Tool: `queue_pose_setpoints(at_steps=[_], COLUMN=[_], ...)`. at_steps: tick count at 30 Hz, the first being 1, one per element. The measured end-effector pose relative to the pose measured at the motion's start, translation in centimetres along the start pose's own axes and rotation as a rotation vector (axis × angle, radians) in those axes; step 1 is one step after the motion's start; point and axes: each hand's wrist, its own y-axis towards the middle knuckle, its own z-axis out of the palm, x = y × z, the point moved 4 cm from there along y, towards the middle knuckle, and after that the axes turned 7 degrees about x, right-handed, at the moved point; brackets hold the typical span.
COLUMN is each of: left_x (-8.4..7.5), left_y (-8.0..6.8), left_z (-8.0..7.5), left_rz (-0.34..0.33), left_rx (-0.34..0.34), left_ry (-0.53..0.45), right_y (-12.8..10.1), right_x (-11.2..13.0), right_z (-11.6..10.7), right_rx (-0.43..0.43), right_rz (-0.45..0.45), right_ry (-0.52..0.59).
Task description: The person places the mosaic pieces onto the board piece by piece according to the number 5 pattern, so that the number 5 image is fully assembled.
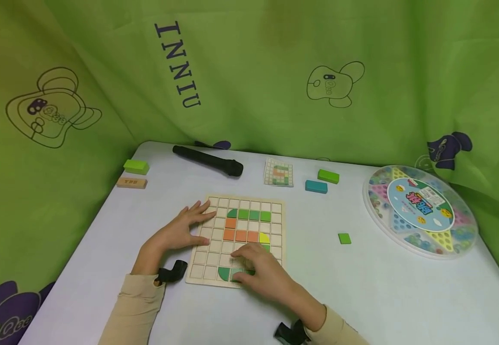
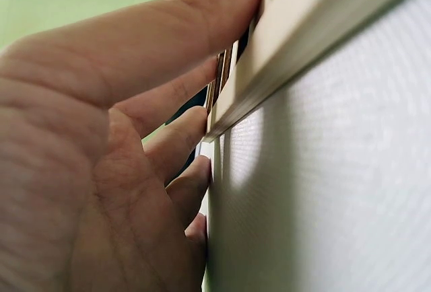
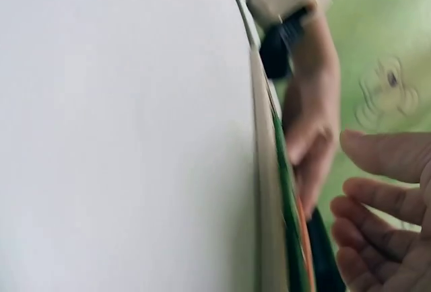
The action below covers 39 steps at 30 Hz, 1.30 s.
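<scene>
A square wooden grid board (image 1: 212,258) lies on the table, with green tiles (image 1: 254,215), orange tiles (image 1: 241,235) and a yellow quarter-round tile (image 1: 264,237) in its cells. Along its left edge my left hand (image 1: 178,232) rests with fingers spread; the left wrist view shows the thumb (image 2: 175,33) against the board's rim. Over the lower right cells hovers my right hand (image 1: 266,273), hiding some of them. Its loosely bent fingers (image 3: 377,198) hold nothing in the right wrist view. A dark green quarter-round tile (image 1: 223,273) sits in the bottom row.
Behind the board are a black microphone (image 1: 208,161), a pattern card (image 1: 278,172), a blue block (image 1: 316,187) and a green block (image 1: 328,176). Rightward lie a loose green tile (image 1: 344,238) and a round game case (image 1: 422,211). Two blocks (image 1: 131,183) sit far left.
</scene>
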Motion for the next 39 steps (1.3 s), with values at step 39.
queue_pose_setpoints(at_steps=[39], left_x=[-0.1], left_y=[0.0], left_z=[0.1], left_rz=[-0.034], left_rx=[0.008], left_ry=[-0.013], right_y=[-10.8], right_x=[-14.9], right_z=[-12.4], right_rx=[-0.339], right_rz=[0.338], right_ry=[-0.250])
